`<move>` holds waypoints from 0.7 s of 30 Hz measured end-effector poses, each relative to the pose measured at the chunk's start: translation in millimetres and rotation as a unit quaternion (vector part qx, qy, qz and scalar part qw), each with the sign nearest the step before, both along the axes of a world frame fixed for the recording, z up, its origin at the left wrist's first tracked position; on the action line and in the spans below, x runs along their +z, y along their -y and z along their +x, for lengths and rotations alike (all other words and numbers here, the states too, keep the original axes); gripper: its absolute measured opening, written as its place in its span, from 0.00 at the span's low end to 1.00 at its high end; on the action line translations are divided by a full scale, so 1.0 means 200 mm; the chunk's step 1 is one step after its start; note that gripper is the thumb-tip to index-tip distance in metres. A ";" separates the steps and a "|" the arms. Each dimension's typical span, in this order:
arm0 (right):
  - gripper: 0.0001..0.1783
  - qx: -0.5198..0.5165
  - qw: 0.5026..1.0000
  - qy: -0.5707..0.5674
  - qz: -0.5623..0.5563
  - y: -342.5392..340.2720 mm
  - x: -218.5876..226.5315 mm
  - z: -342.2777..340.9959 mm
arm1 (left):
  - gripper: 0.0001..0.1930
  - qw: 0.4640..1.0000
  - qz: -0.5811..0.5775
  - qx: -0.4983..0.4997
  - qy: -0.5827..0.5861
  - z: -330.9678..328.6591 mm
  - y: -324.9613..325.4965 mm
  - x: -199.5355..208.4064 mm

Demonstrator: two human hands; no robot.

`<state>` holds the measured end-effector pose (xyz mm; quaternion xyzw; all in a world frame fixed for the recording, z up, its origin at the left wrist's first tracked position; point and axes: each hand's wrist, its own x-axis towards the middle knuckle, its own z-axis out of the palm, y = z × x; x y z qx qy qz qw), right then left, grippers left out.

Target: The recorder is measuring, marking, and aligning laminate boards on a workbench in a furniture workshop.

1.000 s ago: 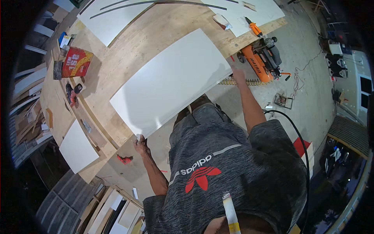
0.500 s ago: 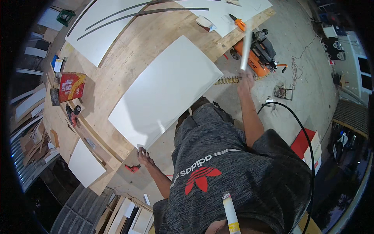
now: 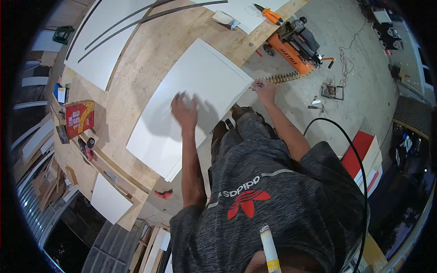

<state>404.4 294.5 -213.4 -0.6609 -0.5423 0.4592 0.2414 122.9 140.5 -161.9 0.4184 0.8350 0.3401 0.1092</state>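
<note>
A large white board (image 3: 159, 132) lies on the plywood workbench (image 3: 154, 50) in front of me. My left hand (image 3: 184, 112) is over the middle of this board, smeared a little by motion, its fingers apart and holding nothing. At the board's right corner, beside the bench edge, my right hand (image 3: 265, 91) has its fingers closed on the end of a narrow white strip (image 3: 227, 65). The strip appears to lie along the board's right end. How the fingertips grip it is partly hidden.
An orange air compressor (image 3: 289, 52) with a coiled hose (image 3: 289, 78) stands on the floor at right. On the bench are orange-handled pliers (image 3: 271, 16), dark edging strips (image 3: 150, 18), a red-yellow can (image 3: 79, 118), a drill (image 3: 87, 148) and a smaller white panel (image 3: 109, 200).
My right hand has come down and left, bringing the raised white strip to the board. My left hand has left the board's near-left corner and moved up over its middle.
</note>
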 end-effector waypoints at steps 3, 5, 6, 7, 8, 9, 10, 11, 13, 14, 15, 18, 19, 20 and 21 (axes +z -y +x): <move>0.12 0.018 0.997 0.048 0.051 -0.03 -0.05 0.04 | 0.27 0.987 -0.029 -0.146 -0.052 0.09 -0.41 -0.03; 0.13 0.022 0.999 0.030 0.020 -0.01 -0.01 -0.02 | 0.30 0.979 -0.085 -0.162 -0.095 0.07 -0.56 -0.07; 0.13 0.010 0.999 0.031 0.013 0.00 -0.03 -0.03 | 0.31 0.981 -0.085 -0.139 -0.110 0.05 -0.66 -0.11; 0.14 -0.021 0.999 -0.011 0.028 0.00 -0.05 -0.01 | 0.31 0.982 -0.084 -0.119 -0.123 0.04 -0.77 -0.15; 0.14 -0.055 0.996 -0.049 0.042 0.01 -0.08 0.01 | 0.32 0.983 -0.073 -0.097 -0.140 0.03 -0.86 -0.18; 0.14 -0.073 0.996 -0.044 0.034 0.02 -0.09 0.03 | 0.33 0.983 -0.064 -0.075 -0.157 0.01 -0.95 -0.19; 0.15 -0.057 0.997 -0.036 0.040 0.02 -0.08 0.03 | 0.32 0.980 -0.040 -0.056 -0.189 -0.04 -1.02 -0.23; 0.16 -0.039 0.998 -0.030 0.046 0.02 -0.06 0.02 | 0.30 0.975 -0.015 -0.037 -0.221 -0.10 -1.08 -0.27; 0.17 -0.018 0.999 -0.029 -0.003 0.02 0.07 -0.04 | 0.28 0.985 -0.031 -0.067 -0.154 -0.31 -1.12 -0.33; 0.18 -0.028 0.999 -0.022 -0.026 0.01 0.13 -0.06 | 0.25 0.992 -0.035 -0.091 -0.081 -0.38 -1.14 -0.35; 0.18 -0.041 0.998 -0.013 -0.048 0.01 0.15 -0.06 | 0.25 0.991 -0.041 -0.100 -0.082 -0.39 -1.17 -0.34; 0.18 -0.073 0.984 -0.139 -0.080 0.04 0.02 0.02 | 0.18 0.980 -0.118 -0.130 -0.096 -0.36 -1.26 -0.30; 0.18 -0.078 0.983 -0.143 -0.084 0.06 -0.01 0.03 | 0.18 0.978 -0.122 -0.135 -0.100 -0.38 -1.25 -0.32; 0.17 -0.089 0.974 -0.184 -0.099 0.08 -0.03 0.03 | 0.18 0.982 -0.086 -0.141 -0.091 -0.39 -1.24 -0.32; 0.16 -0.098 0.963 -0.224 -0.113 0.09 -0.04 0.03 | 0.18 0.985 -0.048 -0.144 -0.082 -0.40 -1.24 -0.31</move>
